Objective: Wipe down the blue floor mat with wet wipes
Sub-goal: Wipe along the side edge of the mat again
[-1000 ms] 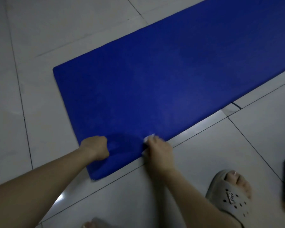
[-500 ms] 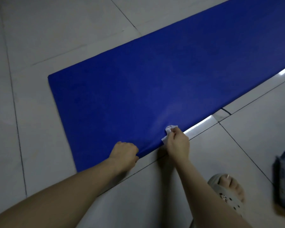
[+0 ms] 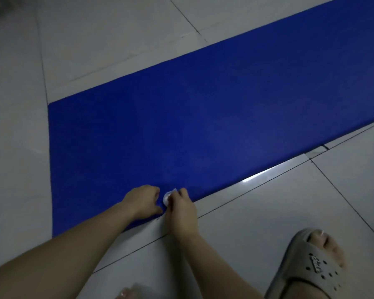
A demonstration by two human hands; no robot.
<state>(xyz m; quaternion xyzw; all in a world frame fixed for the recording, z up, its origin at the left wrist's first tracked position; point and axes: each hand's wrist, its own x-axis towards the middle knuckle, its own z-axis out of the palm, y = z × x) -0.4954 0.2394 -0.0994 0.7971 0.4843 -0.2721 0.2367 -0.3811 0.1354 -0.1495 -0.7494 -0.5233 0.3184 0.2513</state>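
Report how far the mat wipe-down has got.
Done: nothing certain; the blue mat shows only a faint sheen near its middle, no clear wet trail. In hand: the right hand pinches a white wipe at the mat's near edge, with the left hand curled beside it on that edge. Left: probably most of the surface, far side and right stretch included.
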